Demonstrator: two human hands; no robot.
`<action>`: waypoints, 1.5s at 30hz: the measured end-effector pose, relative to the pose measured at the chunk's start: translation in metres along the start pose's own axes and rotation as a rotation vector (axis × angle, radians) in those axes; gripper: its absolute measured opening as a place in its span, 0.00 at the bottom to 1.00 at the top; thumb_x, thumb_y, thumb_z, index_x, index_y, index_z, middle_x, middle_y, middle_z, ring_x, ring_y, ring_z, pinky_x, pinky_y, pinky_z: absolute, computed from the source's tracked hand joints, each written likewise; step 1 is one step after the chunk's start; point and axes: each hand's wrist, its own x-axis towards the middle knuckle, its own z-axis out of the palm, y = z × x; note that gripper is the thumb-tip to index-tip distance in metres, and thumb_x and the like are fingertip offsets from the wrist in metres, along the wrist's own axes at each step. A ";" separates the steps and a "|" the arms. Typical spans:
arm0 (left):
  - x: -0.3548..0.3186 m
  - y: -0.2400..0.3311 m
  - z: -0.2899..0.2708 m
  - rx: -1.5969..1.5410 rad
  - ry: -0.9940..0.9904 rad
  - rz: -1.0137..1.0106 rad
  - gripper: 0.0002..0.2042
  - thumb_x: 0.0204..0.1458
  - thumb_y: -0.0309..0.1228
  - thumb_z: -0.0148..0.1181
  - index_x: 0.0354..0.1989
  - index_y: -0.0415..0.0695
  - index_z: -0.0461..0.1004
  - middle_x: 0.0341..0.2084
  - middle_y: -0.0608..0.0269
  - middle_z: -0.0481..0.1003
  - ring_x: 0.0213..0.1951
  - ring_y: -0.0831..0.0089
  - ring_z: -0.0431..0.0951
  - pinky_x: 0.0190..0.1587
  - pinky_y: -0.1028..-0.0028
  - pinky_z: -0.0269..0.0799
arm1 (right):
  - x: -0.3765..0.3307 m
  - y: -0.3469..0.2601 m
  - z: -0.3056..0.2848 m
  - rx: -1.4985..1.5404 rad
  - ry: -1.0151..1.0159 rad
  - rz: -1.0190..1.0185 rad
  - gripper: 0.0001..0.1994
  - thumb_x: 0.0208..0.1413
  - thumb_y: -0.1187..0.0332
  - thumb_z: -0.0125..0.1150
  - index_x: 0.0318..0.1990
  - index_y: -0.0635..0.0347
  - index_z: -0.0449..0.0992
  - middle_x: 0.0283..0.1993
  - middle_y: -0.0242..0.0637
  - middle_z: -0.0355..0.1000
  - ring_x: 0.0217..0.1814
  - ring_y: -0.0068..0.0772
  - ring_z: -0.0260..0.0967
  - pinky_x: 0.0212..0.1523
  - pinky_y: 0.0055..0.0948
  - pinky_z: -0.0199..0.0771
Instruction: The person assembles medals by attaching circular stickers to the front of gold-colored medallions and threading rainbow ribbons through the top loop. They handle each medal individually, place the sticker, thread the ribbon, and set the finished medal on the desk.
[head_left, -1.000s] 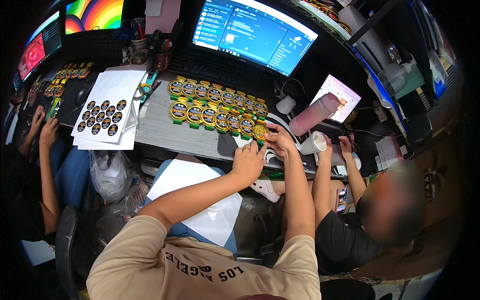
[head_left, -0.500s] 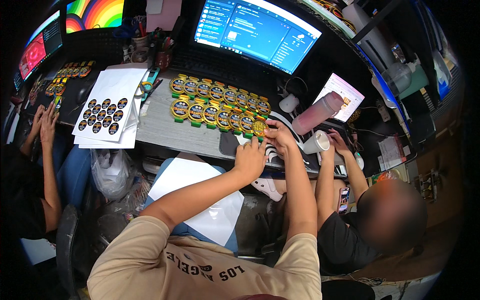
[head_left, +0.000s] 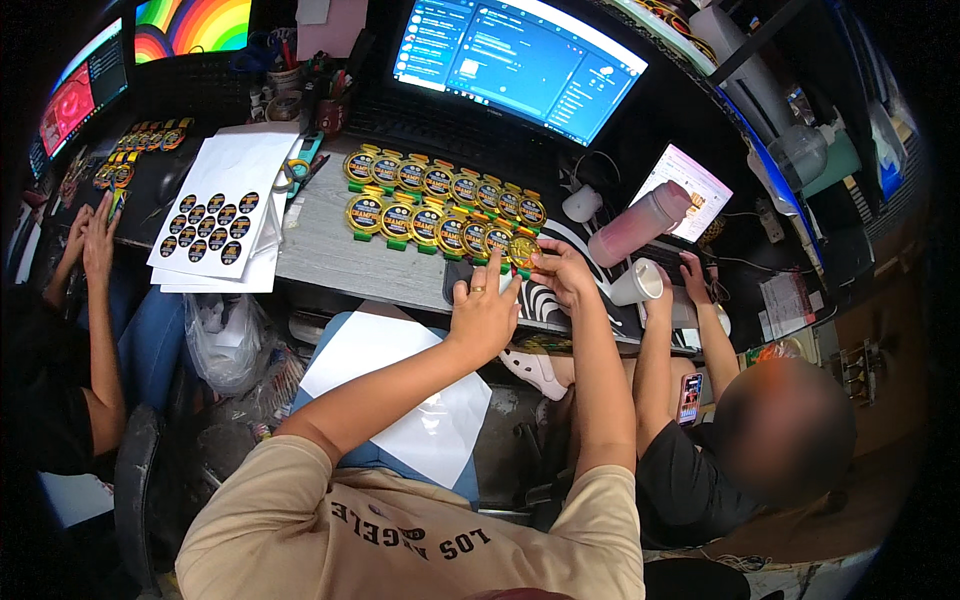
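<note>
Gold medals with round dark labels lie overlapping in two rows on the grey desk, a back row [head_left: 437,180] and a front row [head_left: 424,226], with green and yellow ribbon at their edges. My right hand [head_left: 566,272] pinches the rim of the end medal [head_left: 522,252] at the front row's right, whose face looks plain gold. Close by on the left, my left hand [head_left: 484,312] has its fingers apart, the index finger stretched onto the lower edge of the neighbouring medals. A ring shows on one of its fingers.
White sheets [head_left: 215,160] with round dark stickers lie left of the medals. A pink bottle [head_left: 640,222] and white cup [head_left: 637,283] stand at right, near a co-worker's hands. Another person handles medals at far left. A monitor [head_left: 515,65] stands behind; white sheet [head_left: 400,395] covers my lap.
My left hand has shifted slightly left, its index finger now extended toward the medals. My right hand stays at the end medal. The right co-worker's far hand has moved up.
</note>
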 end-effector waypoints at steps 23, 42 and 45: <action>-0.003 0.000 0.002 -0.049 -0.058 0.017 0.28 0.49 0.39 0.59 0.59 0.41 0.67 0.63 0.54 0.60 0.49 0.62 0.66 0.44 0.62 0.58 | -0.006 -0.007 0.008 -0.116 0.050 0.007 0.21 0.51 0.73 0.65 0.54 0.61 0.70 0.36 0.33 0.74 0.28 0.21 0.71 0.27 0.19 0.76; -0.107 0.120 -0.163 -1.657 -0.709 1.067 0.14 0.61 0.38 0.50 0.46 0.43 0.75 0.49 0.47 0.72 0.52 0.55 0.73 0.52 0.62 0.68 | -0.077 0.027 0.035 -0.612 0.769 -1.239 0.05 0.48 0.78 0.62 0.33 0.62 0.74 0.24 0.32 0.63 0.24 0.26 0.57 0.26 0.24 0.60; -0.121 0.123 -0.179 -1.614 -0.659 1.059 0.15 0.57 0.38 0.53 0.45 0.41 0.75 0.47 0.50 0.73 0.50 0.54 0.73 0.51 0.62 0.69 | -0.124 0.062 0.067 -0.815 0.343 -1.423 0.06 0.46 0.80 0.59 0.33 0.62 0.74 0.28 0.38 0.68 0.26 0.36 0.65 0.26 0.30 0.64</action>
